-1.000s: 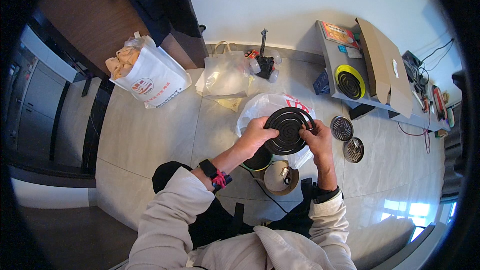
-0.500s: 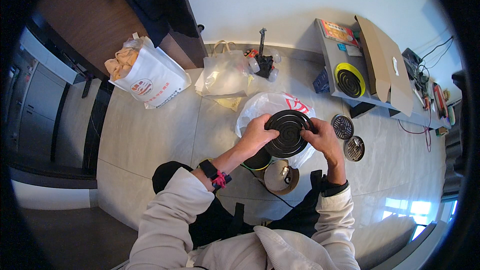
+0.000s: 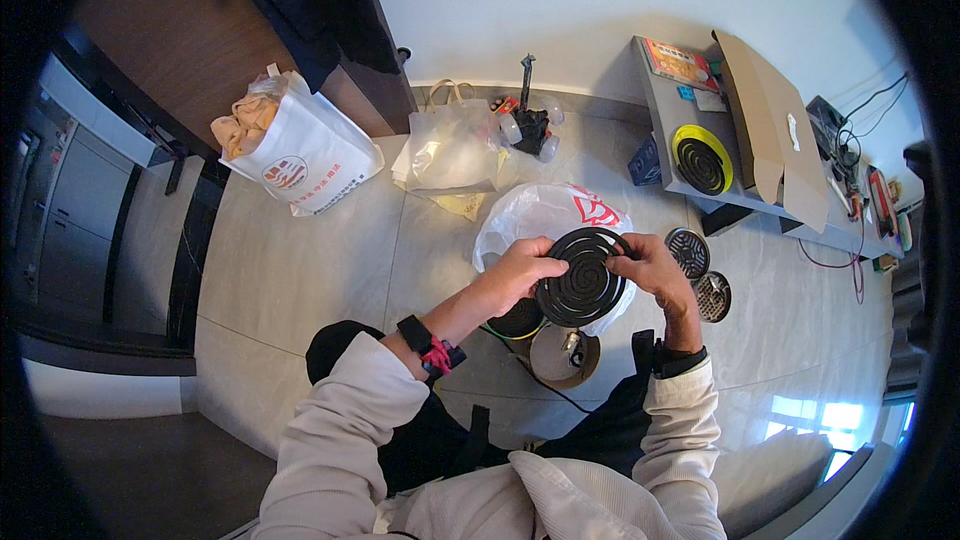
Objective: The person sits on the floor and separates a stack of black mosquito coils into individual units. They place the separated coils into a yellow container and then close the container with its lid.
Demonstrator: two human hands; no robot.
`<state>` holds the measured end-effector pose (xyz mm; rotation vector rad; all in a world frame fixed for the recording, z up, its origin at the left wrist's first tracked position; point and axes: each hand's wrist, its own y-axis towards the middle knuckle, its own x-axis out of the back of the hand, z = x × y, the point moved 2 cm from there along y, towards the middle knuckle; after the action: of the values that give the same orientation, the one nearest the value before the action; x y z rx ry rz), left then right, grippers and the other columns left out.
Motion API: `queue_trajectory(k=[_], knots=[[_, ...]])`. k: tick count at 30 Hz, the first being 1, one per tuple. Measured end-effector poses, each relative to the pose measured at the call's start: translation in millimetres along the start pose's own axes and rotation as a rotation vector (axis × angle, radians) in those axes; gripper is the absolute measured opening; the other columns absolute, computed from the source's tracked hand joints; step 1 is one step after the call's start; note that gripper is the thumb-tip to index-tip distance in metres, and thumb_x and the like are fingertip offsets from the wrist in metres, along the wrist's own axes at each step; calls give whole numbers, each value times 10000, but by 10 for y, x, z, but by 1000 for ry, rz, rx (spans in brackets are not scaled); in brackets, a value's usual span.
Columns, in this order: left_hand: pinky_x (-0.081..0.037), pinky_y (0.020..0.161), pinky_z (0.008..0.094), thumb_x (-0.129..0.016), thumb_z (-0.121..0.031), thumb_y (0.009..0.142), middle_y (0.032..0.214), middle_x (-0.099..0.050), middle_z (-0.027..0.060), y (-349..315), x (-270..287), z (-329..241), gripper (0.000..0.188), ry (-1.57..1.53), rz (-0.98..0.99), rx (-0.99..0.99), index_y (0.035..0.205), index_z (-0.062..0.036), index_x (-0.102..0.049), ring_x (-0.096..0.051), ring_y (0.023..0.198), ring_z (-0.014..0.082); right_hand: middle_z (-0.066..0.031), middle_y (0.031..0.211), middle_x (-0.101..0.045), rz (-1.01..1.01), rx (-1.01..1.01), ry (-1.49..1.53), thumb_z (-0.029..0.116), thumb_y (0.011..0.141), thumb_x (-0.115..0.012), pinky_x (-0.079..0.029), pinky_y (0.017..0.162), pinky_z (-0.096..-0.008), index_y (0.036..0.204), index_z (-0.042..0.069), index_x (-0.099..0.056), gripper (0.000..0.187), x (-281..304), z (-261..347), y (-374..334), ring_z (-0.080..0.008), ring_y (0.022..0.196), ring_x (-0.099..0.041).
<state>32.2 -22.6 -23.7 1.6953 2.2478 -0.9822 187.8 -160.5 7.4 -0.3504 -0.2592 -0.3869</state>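
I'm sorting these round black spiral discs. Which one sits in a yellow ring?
The disc on the grey shelf at upper right, ringed in yellow. The disc in both hands has no ring, and the one on the floor under the left hand shows a green edge.

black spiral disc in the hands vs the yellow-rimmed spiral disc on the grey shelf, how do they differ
The black spiral disc is all black; the yellow-rimmed spiral disc has a bright yellow ring around its dark coil. The black one is held up between the left hand and right hand; the yellow-rimmed one lies flat on the grey shelf, untouched. Both are round with a dark spiral pattern.
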Motion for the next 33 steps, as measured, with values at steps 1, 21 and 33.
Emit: queue_trajectory(k=[1,21,33], knots=[[-518,691,299,-541,-88,810,905,-609,106,-8,6,-11,265,-38,16,5,1031,54,-514,-613,769,165,48,677,-542,1,-7,12,83,744,-619,-379,591,-211,799,6,-613,95,2,-9,0,-58,633,-463],[-512,745,410,-447,-288,872,1022,-585,91,-21,77,-70,378,-244,167,320,1152,-35,-476,-602,886,213,30,651,-520,62,160,-10,54,732,-628,-409,560,-228,817,-9,-602,109,-147,55,-63,-62,625,-468],[-535,718,361,-461,-90,794,1007,-592,115,-18,61,-15,398,-82,311,242,1172,33,-464,-617,851,190,-35,695,-606,285,120,-116,65,717,-610,-442,625,-271,904,-5,-621,200,-103,164,-60,-100,668,-528]])
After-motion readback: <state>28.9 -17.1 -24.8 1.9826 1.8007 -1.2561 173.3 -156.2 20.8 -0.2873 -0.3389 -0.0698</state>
